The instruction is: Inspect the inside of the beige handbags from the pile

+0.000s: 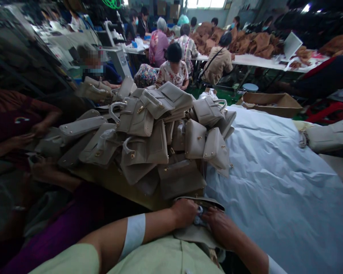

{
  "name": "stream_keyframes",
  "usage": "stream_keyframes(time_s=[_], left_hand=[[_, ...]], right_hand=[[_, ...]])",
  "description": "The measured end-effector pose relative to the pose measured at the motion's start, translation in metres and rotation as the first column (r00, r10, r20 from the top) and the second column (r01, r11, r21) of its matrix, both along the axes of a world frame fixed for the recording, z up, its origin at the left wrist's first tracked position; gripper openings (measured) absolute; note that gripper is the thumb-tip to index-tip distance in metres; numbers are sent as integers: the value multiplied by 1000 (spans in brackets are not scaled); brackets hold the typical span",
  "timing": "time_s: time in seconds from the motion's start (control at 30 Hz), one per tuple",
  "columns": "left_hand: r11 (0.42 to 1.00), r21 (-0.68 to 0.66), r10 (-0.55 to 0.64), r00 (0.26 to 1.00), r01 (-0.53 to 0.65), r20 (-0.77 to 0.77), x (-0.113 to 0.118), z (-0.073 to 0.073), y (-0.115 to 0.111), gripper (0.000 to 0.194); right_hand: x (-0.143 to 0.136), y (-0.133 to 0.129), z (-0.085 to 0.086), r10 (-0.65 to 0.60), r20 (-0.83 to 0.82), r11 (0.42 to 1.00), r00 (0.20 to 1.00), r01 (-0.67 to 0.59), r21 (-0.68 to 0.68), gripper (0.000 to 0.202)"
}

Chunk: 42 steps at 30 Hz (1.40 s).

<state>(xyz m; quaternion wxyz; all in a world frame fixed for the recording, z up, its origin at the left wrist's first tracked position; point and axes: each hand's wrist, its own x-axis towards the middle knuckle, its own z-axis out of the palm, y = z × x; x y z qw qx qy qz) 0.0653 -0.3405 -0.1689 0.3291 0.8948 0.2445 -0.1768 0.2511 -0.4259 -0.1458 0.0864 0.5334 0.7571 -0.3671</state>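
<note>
1. Your left hand (185, 213) sits at the bottom centre of the head view, fingers curled down into the open top of a beige handbag (198, 232) that lies against your body.
2. Your right hand (220, 226) is just beside the left, on the other side of the same opening, its fingers bent in toward the left hand.
3. Between the two grips is a wad of pale crumpled paper (199, 220); both grips are pressed together on it, pinching it at the mouth of the handbag.
4. The handbag's rim (200, 199) arcs just beyond your knuckles, and its body spreads out under your right wrist.
5. Directly beyond your grip rises a pile of handbags (148, 137) of the same beige, stacked at all angles with their handles and gold clasps showing; the nearest one almost touches the rim of the handbag you hold.
6. To the right of your grip, a pale blue sheet (274, 182) covers the table.
7. To the left of your grip, a co-worker's arm in a purple sleeve (74, 220) lies close alongside your left forearm.
8. Far beyond the pile, other people (174, 64) sit at long tables; a cardboard box (271, 103) stands beyond the sheet.
</note>
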Motion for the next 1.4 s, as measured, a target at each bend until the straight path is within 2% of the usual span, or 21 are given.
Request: stream_keyframes(time_s=[0.07,0.13,0.23,0.33,0.43,0.57,0.7,0.83,0.93,1.03,1.1,1.2,1.27,1.4], left_hand=[[999,-37,-7,998,9,69,-11,10,-2,33],[991,-128,-33,997,42,70,-18,17,-5,47],[982,-186,-10,995,-8,-96,-16,21,-5,75],[981,-191,-35,961,-19,-274,-8,16,1,80],[983,-179,-85,951,32,-298,-4,10,7,80],[982,-139,-154,974,131,-168,-8,6,9,68],[982,-62,-183,979,178,-86,-16,6,5,64],[983,24,-176,977,180,-122,-22,2,1,69],[989,52,-129,981,137,-142,-23,-3,-1,68],[993,75,-76,987,87,-140,-21,-4,-1,64],[994,69,-79,988,89,-134,-19,0,1,63],[992,47,-115,990,119,-81,-19,8,4,63],[990,58,-128,991,130,-33,-20,11,2,58],[981,137,-143,989,136,43,-24,7,-7,47]], right_hand=[[-5,-3,-9,-19,73,999,997,21,-37,49],[-8,-8,-21,-20,101,999,995,24,-33,51],[-10,-14,-40,21,144,999,989,-25,29,48],[-9,-13,-50,64,200,998,978,-65,-5,38],[-6,-11,-44,33,168,996,985,-19,-85,41],[-4,-8,-21,-87,101,996,991,90,-22,48],[-9,-3,-5,1,8,1000,1000,-1,9,49],[-18,-2,-9,21,208,999,978,-12,-40,53],[-17,-5,-13,-25,264,999,964,31,-17,52],[-5,-8,-13,-118,259,993,959,118,19,47],[3,-9,-11,-122,249,992,961,121,21,47],[8,-6,-6,-81,223,997,972,76,31,49],[8,-3,-5,-8,169,1000,986,4,28,49],[8,2,-13,68,82,998,994,-68,3,40]])
